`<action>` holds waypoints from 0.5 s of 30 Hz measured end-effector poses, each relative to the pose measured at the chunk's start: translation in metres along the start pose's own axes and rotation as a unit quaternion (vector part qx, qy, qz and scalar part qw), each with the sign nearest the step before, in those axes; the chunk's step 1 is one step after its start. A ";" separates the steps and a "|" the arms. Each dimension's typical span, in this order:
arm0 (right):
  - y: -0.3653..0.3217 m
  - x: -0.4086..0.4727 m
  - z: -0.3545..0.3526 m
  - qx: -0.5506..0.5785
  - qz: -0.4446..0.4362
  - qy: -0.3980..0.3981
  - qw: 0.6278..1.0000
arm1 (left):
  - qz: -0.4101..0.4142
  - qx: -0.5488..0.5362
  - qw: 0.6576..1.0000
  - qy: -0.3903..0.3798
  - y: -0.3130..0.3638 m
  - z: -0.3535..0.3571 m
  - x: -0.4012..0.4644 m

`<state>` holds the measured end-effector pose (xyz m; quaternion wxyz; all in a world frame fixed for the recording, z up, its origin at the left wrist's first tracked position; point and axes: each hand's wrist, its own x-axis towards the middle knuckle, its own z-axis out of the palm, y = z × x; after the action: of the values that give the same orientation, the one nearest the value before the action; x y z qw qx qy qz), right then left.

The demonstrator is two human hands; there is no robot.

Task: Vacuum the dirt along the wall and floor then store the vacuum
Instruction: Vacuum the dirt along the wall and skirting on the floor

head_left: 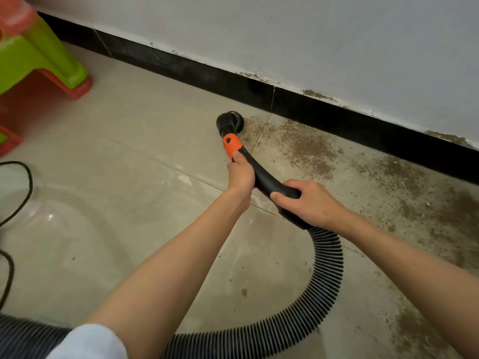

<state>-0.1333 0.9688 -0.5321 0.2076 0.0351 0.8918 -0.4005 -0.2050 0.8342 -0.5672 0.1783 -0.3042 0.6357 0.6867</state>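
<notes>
A pale tiled floor (145, 156) met a white wall (337, 35) along a black baseboard (311, 104), where brown dirt (305, 146) lay scattered across the tiles on the right, thickest close to the baseboard and spreading toward the lower right corner. More grit clung to the top edge of the baseboard where it joined the wall.

A ribbed black vacuum hose (329, 268) curved across the floor from the lower left, sweeping round to the right and up into a rigid black curved handle tube (264, 177). The tube ended in an orange collar (232, 145) and a round black nozzle (229, 121), which sat on the floor just beside the baseboard at the left edge of the dirt patch.

A person held the tube with both bare arms extended. The right hand (308, 203) was wrapped around the lower bend of the tube where it joined the hose, grip clamped on it. The left hand (239, 173) grasped the tube higher up, just below the orange collar, its grip likewise closed around it, thumb touching the collar.

A green and orange plastic stool (39, 50) stood at the upper left, well apart from the nozzle. A thin black cable (24, 193) looped over the floor at the left edge.
</notes>
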 end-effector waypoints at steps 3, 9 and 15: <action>0.005 0.005 -0.004 -0.008 0.009 0.027 1.000 | 0.002 0.007 1.000 -0.020 0.007 0.013 0.005; 0.011 0.010 -0.004 -0.035 0.033 0.070 0.996 | -0.010 0.030 0.998 -0.062 0.015 0.031 0.015; -0.001 0.012 0.005 0.007 0.026 0.052 0.998 | -0.005 0.012 0.998 -0.057 0.021 0.014 0.012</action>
<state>-0.1431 0.9636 -0.5389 0.1715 0.0804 0.8972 -0.3990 -0.2297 0.8435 -0.5589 0.2211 -0.2655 0.6313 0.6943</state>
